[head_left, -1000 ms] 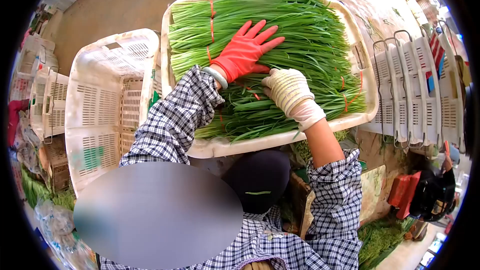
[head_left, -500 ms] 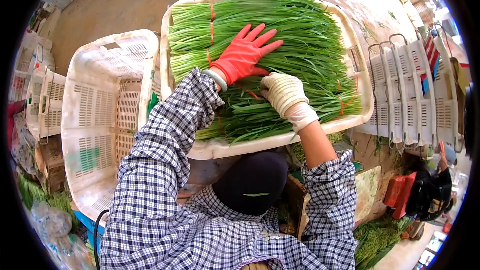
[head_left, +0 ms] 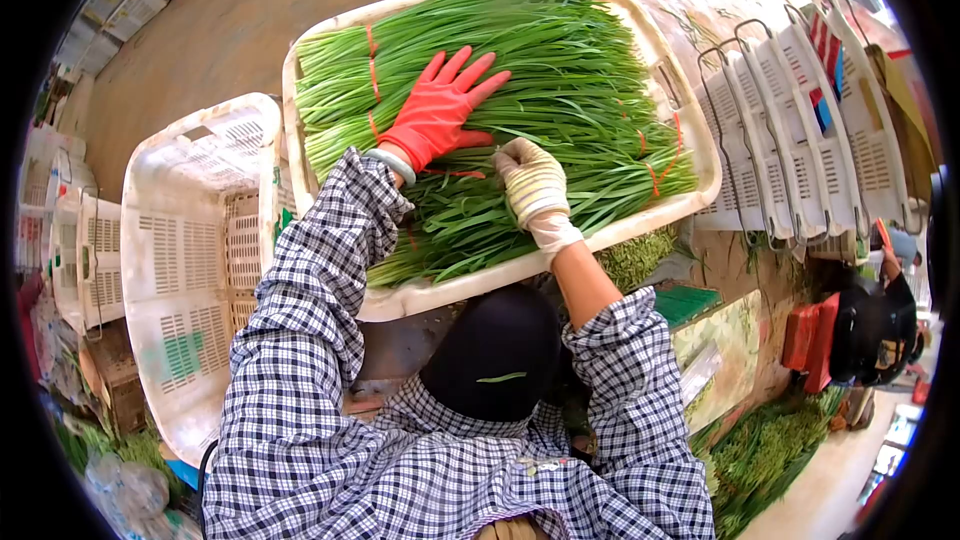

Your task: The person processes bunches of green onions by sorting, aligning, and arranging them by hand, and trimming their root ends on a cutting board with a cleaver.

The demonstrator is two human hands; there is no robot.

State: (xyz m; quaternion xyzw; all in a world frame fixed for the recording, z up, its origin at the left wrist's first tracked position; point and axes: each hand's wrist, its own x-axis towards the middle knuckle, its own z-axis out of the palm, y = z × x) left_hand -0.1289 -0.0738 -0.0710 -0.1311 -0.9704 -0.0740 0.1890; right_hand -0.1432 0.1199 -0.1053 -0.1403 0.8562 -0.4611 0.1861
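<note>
Bundles of long green garlic chives [head_left: 560, 60] fill a white plastic crate [head_left: 705, 145], tied with red bands [head_left: 373, 77]. My left hand [head_left: 440, 110], in a red rubber glove, lies flat on the bundles with its fingers spread. My right hand [head_left: 530, 185] wears a cream and yellow striped knit glove. Its fingers are curled together over the chives at the near side of the crate, close to my left thumb. Whatever is between those fingers is hidden. A red band [head_left: 455, 173] shows just left of them, under my left hand.
An open white slotted crate [head_left: 200, 260] stands to the left, by the full one. Several white crates with metal handles [head_left: 790, 140] stand in a row at right. More greens [head_left: 770, 460] lie at lower right, near a person in black [head_left: 875, 330]. My knee [head_left: 495, 355] is below the full crate.
The whole view has shifted and turned slightly, so the full crate sits further left. My left hand stays flat on the chives; my right hand has tilted more upright, still curled.
</note>
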